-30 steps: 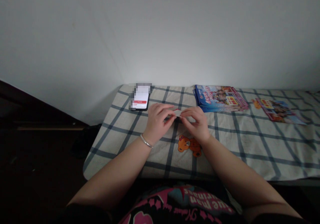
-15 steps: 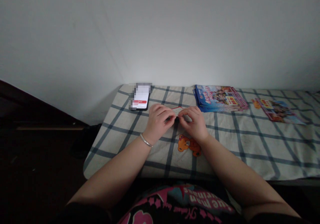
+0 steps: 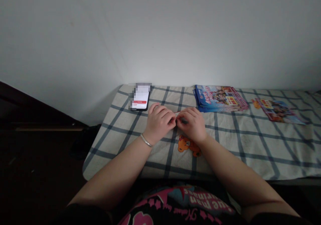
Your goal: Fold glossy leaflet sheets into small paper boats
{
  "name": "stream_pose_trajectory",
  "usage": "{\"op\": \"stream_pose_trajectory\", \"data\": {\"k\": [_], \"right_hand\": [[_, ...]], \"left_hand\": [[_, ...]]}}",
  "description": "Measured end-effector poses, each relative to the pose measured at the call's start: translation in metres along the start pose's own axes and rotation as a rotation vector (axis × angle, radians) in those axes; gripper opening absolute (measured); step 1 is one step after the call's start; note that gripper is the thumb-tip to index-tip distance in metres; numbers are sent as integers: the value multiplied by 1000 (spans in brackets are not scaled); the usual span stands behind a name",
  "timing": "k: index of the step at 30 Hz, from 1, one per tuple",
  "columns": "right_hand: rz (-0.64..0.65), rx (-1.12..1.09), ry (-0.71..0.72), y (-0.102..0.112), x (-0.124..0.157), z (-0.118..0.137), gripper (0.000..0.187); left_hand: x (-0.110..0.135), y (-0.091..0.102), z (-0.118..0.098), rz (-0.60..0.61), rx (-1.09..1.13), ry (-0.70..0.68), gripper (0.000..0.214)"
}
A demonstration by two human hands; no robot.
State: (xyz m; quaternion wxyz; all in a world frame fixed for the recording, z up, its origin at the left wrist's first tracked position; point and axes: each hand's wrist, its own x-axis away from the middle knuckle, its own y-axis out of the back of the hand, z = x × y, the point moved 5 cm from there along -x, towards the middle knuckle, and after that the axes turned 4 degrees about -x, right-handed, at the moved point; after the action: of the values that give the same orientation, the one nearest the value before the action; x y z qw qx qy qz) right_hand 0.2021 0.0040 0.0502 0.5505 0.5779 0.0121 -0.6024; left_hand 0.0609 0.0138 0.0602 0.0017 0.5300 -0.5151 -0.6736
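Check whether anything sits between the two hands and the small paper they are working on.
Nothing visible does. The left hand and right hand meet fingertip to fingertip on the tablecloth, closed over the paper, which is almost wholly hidden under them.

The surface wears a checked cloth with a bear print beneath the hands. A lit phone lies beyond-left of them, booklets beyond-right, a leaflet farther right.
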Motion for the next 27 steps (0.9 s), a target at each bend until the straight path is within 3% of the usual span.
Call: {"op": "stream_pose_trajectory", "data": {"k": [7,19,27], "right_hand": [[19,-8,-1,1,1,1,10],[17,34,-34,4,3,-2,11],[-11,54,-60,8,4,-9,12]], "left_hand": [[1,3,-1,-5,-23,-34,12],[1,5,5,26,-10,4,12],[2,9,12,-19,56,59,8]]}}
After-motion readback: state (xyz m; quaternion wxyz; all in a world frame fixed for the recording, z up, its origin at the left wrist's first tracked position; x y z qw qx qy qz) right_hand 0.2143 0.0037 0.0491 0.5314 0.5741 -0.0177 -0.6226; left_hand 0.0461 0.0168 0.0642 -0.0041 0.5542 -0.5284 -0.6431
